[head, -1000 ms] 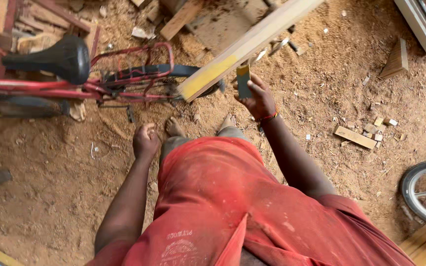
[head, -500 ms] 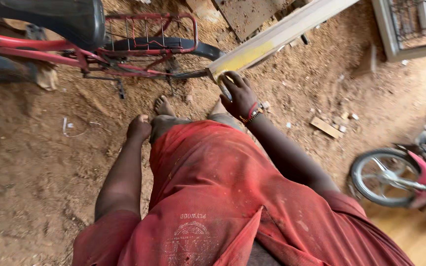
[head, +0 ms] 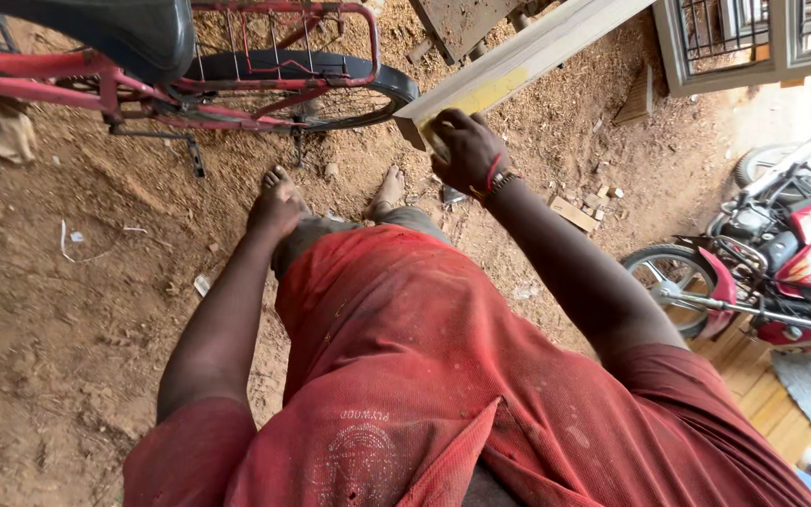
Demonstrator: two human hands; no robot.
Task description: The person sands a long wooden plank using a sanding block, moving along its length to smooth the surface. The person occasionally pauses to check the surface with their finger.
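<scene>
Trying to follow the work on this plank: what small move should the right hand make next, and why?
Probably slide along the plank: the right hand grips only its near end, by a yellowish patch, while the left hand hangs free beside the thigh.

I see a long pale wooden plank (head: 518, 61) with a yellow-smeared face, slanting from twelve o'clock toward two o'clock, its near end raised above the sawdust.
</scene>
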